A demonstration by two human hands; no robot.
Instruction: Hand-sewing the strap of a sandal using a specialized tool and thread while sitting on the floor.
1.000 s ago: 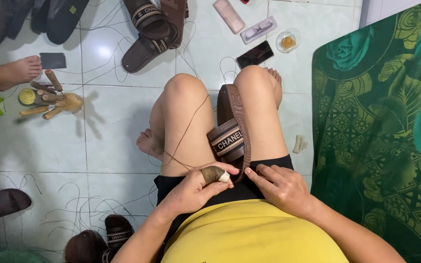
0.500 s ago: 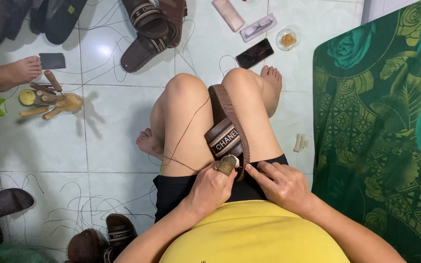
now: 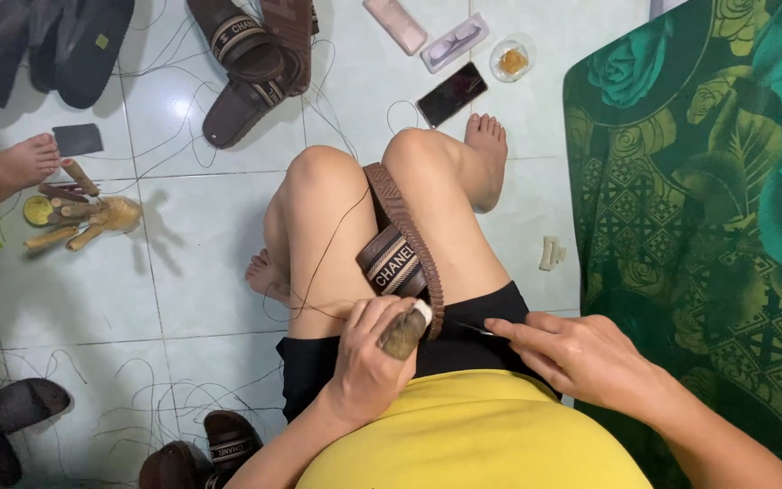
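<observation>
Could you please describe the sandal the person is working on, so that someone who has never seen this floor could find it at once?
Start at the seated person's two bare knees in the middle of the tiled floor. Clamped on edge between them is a brown sandal, just ahead of the left hand gripping a wooden-handled tool. Unlike the brown sandals lying on the floor beyond, it is held off the tiles.

A brown sandal (image 3: 397, 254) is wedged between the bent knees of a person seated on a pale tiled floor (image 3: 201, 290). A wooden-handled awl (image 3: 405, 330) is gripped in the left hand (image 3: 368, 362), its tip set against the sandal's sole edge. A dark thread (image 3: 319, 263) is seen running over the left thigh. The right hand (image 3: 581, 358) is laid on the right thigh, its fingers (image 3: 513, 328) pinched just beside the sandal. More brown sandals (image 3: 251, 54), a black phone (image 3: 452, 93) and wooden tools (image 3: 83, 213) are scattered across the floor.
</observation>
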